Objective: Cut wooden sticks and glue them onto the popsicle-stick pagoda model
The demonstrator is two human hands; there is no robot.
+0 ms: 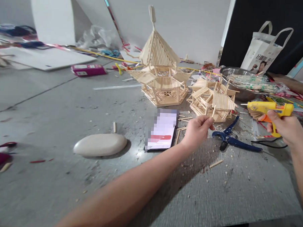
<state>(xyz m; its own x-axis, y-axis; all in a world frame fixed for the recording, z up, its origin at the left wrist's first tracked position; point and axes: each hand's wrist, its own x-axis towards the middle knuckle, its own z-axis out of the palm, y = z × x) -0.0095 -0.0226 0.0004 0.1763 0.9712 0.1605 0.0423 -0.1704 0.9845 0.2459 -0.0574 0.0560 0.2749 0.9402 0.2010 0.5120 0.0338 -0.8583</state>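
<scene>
"Left forearm [138, 183], foreground, over the tabletop [238, 201]. Left hand [196, 129]?"

"Fingers [208, 122] pinching one short stick [213, 112] (upright, or nearly so) at the near side of the smaller stick model [223, 100]."

"Right hand [285, 127]?"

"Fingers curled round one yellow glue gun [261, 106], nozzle [244, 104] toward the model, just beside it."

A gray table [55, 183] bears a stick pagoda [158, 82], smaller model [221, 100], phone [163, 130], cutters [240, 143].
</scene>
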